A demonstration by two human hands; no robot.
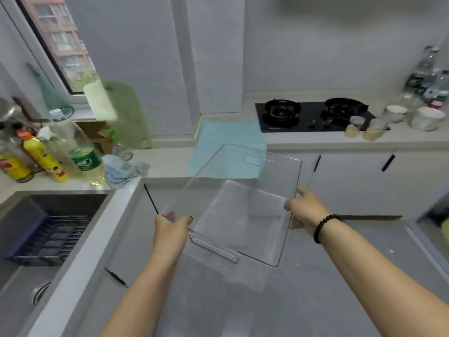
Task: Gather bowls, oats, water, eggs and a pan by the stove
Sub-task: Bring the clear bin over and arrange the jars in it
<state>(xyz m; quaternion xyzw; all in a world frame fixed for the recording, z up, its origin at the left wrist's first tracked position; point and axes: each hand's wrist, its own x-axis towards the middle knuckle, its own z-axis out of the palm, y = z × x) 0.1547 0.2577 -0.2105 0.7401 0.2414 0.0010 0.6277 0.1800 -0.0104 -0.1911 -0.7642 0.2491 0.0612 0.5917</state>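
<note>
At lower left lies the sink (36,239). A clear bin (240,215) is held at centre frame, gripped by the left hand (172,227) and right hand (303,210). Bowls (413,115) and jars (364,128) are seen beside the stove (313,115), upper right.

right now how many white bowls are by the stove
2. Both white bowls stand on the counter right of the stove: one nearer the burners, behind the jars, the other further right, in front of the bottles. More may be hidden behind those bottles.
</note>
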